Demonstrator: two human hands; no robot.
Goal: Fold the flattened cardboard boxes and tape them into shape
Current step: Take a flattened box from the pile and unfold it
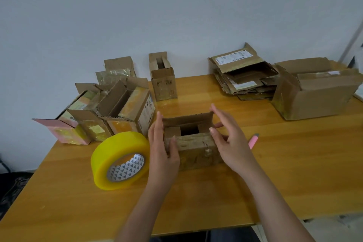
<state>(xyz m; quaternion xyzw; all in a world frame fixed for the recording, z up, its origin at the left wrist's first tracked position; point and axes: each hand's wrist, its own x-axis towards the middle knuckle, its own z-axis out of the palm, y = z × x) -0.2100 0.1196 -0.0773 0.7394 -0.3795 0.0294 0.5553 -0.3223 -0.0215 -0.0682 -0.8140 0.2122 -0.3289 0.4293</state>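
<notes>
A small brown cardboard box [196,149] stands on the wooden table [216,192] in front of me, its top flaps partly folded with a dark gap in the middle. My left hand [163,147] presses flat against the box's left side, thumb on the front flap. My right hand [229,139] hovers at the right end, fingers spread, fingertips touching the rear flap and right corner. A big roll of yellow tape [120,160] leans on the table just left of my left hand. A stack of flattened boxes [245,76] lies at the back right.
Several shaped boxes [110,110] crowd the back left; one upright box [163,78] stands by the wall. A large open box [314,88] sits at the far right. A pink cutter [253,140] lies just right of my right hand.
</notes>
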